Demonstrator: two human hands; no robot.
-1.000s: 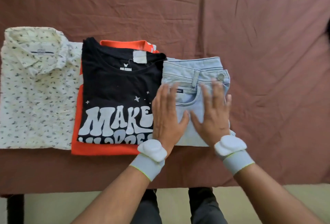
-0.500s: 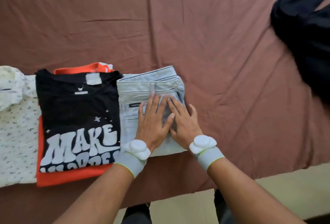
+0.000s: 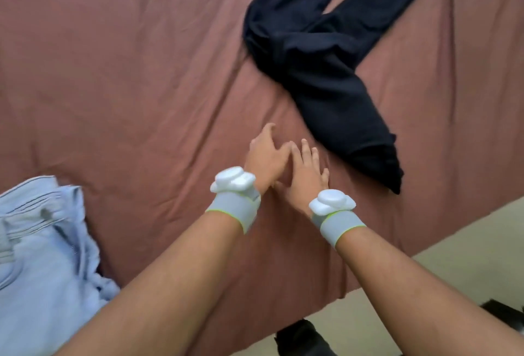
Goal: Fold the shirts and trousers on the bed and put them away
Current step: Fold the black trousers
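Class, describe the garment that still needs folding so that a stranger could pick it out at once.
Start from the brown bedsheet that fills the view and look to its upper right. The dark trousers lie there crumpled, legs splayed, beyond both hands. The light blue jeans at lower left are pale and already folded.

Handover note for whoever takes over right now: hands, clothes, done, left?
Left hand: open, empty, over the bare bedsheet.
Right hand: open, empty, beside the left, just short of the dark trousers.
Light blue jeans: folded, at the near left edge of the bed.
Dark trousers: unfolded, sprawled with legs apart, far right.
Done: jeans folded.
Left: fold the dark trousers, likely next, then put the clothes away.
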